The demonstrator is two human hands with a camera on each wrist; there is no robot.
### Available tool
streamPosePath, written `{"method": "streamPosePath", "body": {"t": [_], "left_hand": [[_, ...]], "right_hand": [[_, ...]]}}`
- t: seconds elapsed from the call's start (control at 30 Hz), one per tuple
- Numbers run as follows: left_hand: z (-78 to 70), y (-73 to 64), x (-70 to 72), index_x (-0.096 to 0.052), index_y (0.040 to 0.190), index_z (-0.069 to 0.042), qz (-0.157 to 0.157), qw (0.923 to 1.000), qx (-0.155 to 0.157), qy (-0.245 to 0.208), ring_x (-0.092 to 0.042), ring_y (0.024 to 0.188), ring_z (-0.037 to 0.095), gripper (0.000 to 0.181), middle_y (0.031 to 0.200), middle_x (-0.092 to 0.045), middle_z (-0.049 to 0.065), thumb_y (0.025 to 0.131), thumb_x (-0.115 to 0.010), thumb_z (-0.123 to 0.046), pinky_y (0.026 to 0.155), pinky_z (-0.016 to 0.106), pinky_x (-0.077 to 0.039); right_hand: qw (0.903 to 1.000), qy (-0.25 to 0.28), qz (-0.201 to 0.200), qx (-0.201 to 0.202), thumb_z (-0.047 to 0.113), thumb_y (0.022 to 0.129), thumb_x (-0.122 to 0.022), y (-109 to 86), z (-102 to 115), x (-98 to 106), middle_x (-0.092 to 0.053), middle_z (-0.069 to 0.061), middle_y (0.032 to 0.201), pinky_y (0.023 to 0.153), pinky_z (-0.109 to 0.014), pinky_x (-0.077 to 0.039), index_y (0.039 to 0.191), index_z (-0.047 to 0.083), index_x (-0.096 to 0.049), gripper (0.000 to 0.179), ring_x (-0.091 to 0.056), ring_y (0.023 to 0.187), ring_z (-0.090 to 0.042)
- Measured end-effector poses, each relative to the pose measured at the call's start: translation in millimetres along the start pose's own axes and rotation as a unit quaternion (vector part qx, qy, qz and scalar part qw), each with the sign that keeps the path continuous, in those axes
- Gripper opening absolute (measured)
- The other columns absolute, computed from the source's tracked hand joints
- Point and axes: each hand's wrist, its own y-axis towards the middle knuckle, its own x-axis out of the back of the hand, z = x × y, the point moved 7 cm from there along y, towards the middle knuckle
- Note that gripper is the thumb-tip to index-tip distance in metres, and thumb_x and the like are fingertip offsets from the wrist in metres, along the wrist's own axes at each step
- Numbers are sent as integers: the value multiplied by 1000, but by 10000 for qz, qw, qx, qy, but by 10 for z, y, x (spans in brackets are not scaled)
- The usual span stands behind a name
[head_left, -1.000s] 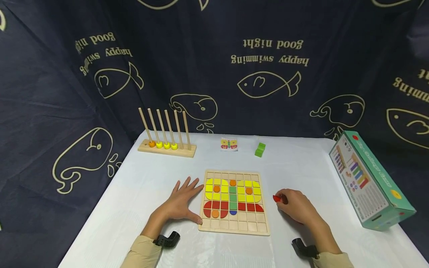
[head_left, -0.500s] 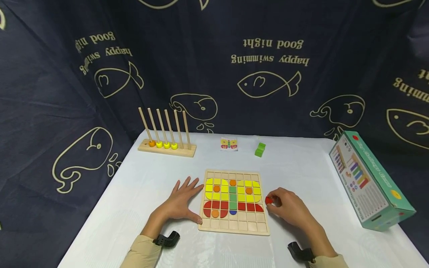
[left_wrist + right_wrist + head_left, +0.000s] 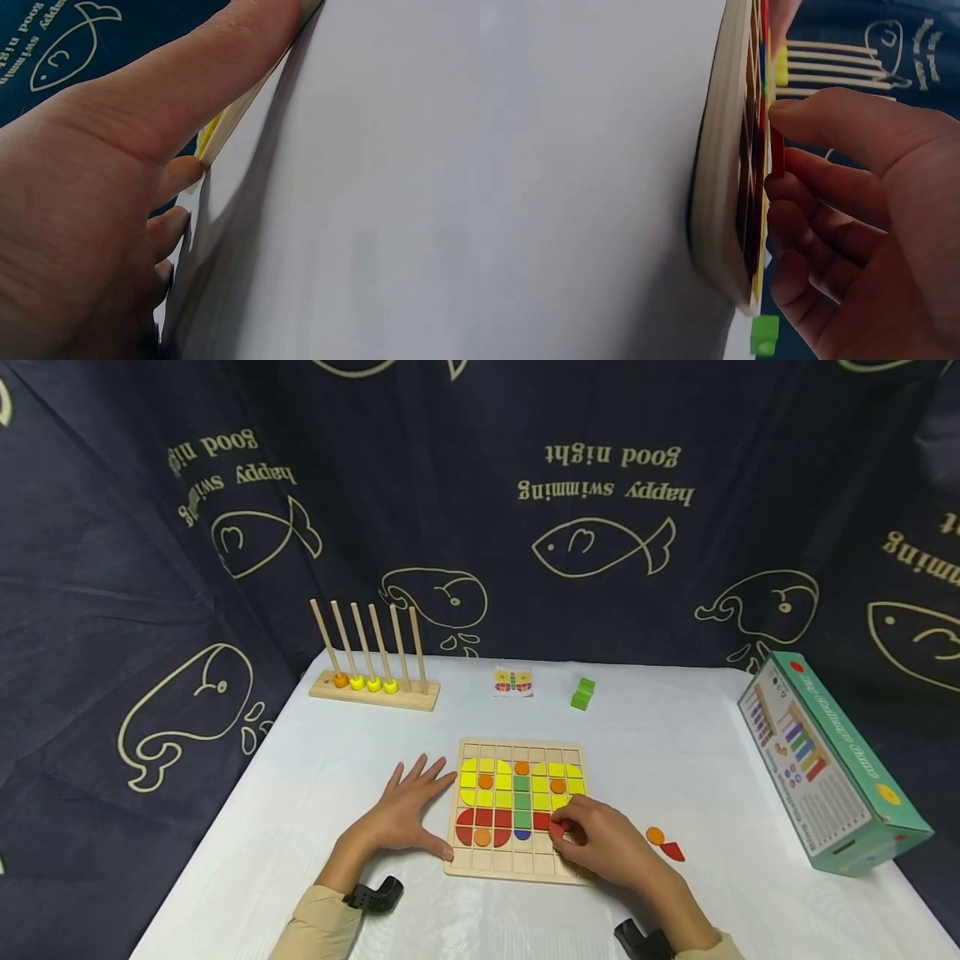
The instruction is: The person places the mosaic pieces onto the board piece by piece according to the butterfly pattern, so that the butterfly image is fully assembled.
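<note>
A wooden grid board (image 3: 480, 865) lies on the table, bearing yellow, red, green, orange and blue flat pieces in a butterfly shape. My left hand (image 3: 401, 820) is spread at its left side, with the thumb on the lower left corner and a fingertip at the left edge. My right hand (image 3: 607, 843) pinches a small flat red piece (image 3: 556, 831) between thumb and finger, over the lower right part of the board. In the right wrist view the red piece (image 3: 778, 154) stands edge-on at the fingertips. That hand covers some of the board's cells and red pieces.
An orange disc (image 3: 656, 836) and a red corner piece (image 3: 673, 852) lie right of the right hand. Behind the board are a butterfly picture card (image 3: 513, 682) and green blocks (image 3: 582, 694). A peg rack (image 3: 375, 693) stands back left, a toy box (image 3: 832, 768) at right.
My right hand has moved left with the red piece, from beside the board to over it. The orange disc and red corner piece now show where it was. My left hand stays put.
</note>
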Motion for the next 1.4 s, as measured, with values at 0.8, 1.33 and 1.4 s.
{"method": "streamPosePath", "body": {"t": [0.8,1.33,1.4], "left_hand": [[11,9,-13,-35,151,-19,2,10000,-62,-20,-5,144,34,127,158,-20,8,47,-71,-82,112,58,1],[21,6,-14,-34,151,-19,-14,10000,-39,-49,-5,145,33,127,158,-19,7,47,-73,-81,112,57,2],[20,4,-10,-34,151,-19,-12,10000,-43,-50,-5,144,33,127,158,-19,7,47,-73,-81,112,57,2]], "right_hand": [[9996,-231,87,161,36,81,-76,13,141,-88,-49,15,84,68,-25,-45,92,25,-70,16,-45,72,-4],[9997,10,-111,-223,26,80,-77,-92,-65,144,-51,18,82,66,-24,-44,89,26,-69,11,-47,72,-3],[9988,162,-156,-431,23,81,-77,-129,-156,224,-52,17,79,62,-24,-43,90,25,-70,12,-47,70,-4]]}}
